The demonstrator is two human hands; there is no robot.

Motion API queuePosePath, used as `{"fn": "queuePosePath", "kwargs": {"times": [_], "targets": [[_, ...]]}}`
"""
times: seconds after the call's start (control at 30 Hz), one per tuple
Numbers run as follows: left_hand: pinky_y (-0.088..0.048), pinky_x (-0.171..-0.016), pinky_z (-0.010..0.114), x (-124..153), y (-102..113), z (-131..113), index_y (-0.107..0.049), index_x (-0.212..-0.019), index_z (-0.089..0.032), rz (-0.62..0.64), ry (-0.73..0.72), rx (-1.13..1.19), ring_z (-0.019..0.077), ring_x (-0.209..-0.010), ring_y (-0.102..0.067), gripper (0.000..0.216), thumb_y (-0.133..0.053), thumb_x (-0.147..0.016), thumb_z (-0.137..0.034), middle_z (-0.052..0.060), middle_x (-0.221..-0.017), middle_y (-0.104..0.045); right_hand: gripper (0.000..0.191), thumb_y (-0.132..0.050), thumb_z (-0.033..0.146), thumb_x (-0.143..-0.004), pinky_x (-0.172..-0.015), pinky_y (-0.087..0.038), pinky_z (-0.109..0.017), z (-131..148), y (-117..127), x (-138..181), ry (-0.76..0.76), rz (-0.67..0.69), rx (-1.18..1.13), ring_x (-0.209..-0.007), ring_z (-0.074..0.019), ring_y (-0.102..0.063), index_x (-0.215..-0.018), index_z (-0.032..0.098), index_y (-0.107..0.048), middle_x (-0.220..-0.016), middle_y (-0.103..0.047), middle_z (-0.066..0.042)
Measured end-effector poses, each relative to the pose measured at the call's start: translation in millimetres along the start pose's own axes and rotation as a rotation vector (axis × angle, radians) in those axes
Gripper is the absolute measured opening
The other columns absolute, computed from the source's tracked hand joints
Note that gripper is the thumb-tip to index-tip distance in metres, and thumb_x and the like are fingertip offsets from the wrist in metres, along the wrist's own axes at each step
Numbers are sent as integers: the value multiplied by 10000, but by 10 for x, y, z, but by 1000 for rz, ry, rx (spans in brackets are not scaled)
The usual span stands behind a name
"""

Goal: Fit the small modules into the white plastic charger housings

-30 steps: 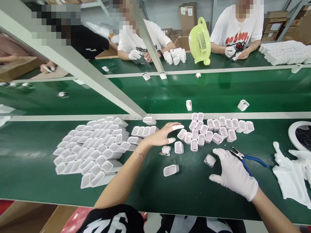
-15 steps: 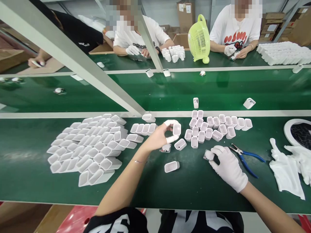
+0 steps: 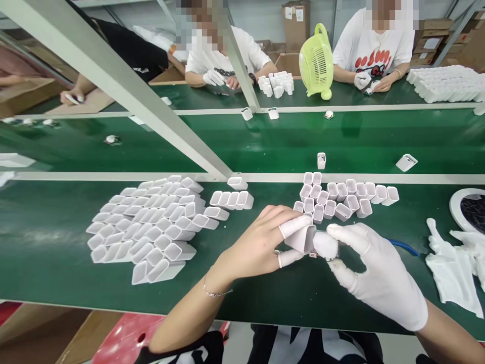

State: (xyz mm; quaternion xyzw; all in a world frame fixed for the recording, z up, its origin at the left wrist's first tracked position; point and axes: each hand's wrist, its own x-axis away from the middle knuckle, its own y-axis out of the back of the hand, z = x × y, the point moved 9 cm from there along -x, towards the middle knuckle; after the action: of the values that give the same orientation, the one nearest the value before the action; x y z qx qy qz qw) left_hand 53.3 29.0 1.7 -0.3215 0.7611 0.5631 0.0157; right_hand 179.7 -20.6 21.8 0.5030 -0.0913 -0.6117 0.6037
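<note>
My left hand (image 3: 261, 242), with white finger cots on some fingers, grips an open white plastic housing (image 3: 302, 237) tilted on its side. White-gloved, my right hand (image 3: 375, 270) pinches a small part with a rounded white body (image 3: 326, 246) and what looks like a circuit board edge. The two pieces meet at the housing's mouth; whether the part has entered it I cannot tell. Just behind my hands stands a group of small white housings (image 3: 329, 208). Blue-handled pliers (image 3: 403, 246) lie mostly hidden behind my right hand.
A large block of white housings (image 3: 147, 222) covers the left of the green table (image 3: 45, 283). White gloves (image 3: 450, 270) and a round white-rimmed dish (image 3: 456, 202) lie at right. Beyond a rail, a green belt (image 3: 212, 146) carries scattered pieces. A slanted post (image 3: 151, 106) crosses the left; co-workers sit opposite.
My hands have come together: the left moved right and nearer with its housing, the right lifted its part to meet it. On the belt, pieces have shifted to the right.
</note>
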Motion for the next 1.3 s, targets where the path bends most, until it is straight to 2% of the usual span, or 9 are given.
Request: {"fn": "queuePosePath", "kwargs": {"times": [0.2, 0.47, 0.9, 1.13, 1.3], "targets": [[-446, -871, 396, 10, -39, -40, -391, -1367, -239, 9, -7, -22, 258, -1047, -570, 533, -606, -882, -289, 103, -1138, -640, 207, -481, 188, -924, -666, -536, -286, 21, -44, -46, 12, -25, 56, -733, -159, -640, -1124, 192, -533, -821, -662, -38], [-456, -880, 403, 2, -49, -64, -374, -1383, -238, 15, -6, -18, 257, -1056, -568, 546, -600, -888, -282, 107, -1138, -646, 312, -506, 152, -863, -715, -544, -324, 5, -108, 8, 4, 7, 101, -811, -196, -660, -1172, 197, -509, -923, -689, -61], [-452, -854, 399, 8, -71, -98, -352, -1389, -234, -44, -12, -44, 254, -1004, -564, 496, -523, -927, -290, 105, -1075, -664, 299, -486, 136, -822, -654, -490, -322, 11, -140, 37, -100, 22, 182, -697, -193, -603, -1104, 188, -570, -786, -657, -31], [-448, -841, 409, 25, -50, -132, -336, -1389, -244, -83, 3, -52, 264, -1011, -569, 500, -521, -926, -280, 106, -1073, -662, 256, -469, 140, -823, -586, -442, -304, 51, -101, 40, -102, 42, 217, -633, -185, -567, -1040, 210, -586, -713, -622, -19], [-435, -839, 394, 18, -41, -168, -383, -1346, -216, -100, -10, -63, 257, -1015, -560, 452, -529, -920, -254, 105, -1078, -659, 216, -464, 121, -832, -582, -423, -305, 98, -51, 34, -61, 8, 220, -611, -177, -559, -1001, 200, -573, -694, -609, -10]]}}
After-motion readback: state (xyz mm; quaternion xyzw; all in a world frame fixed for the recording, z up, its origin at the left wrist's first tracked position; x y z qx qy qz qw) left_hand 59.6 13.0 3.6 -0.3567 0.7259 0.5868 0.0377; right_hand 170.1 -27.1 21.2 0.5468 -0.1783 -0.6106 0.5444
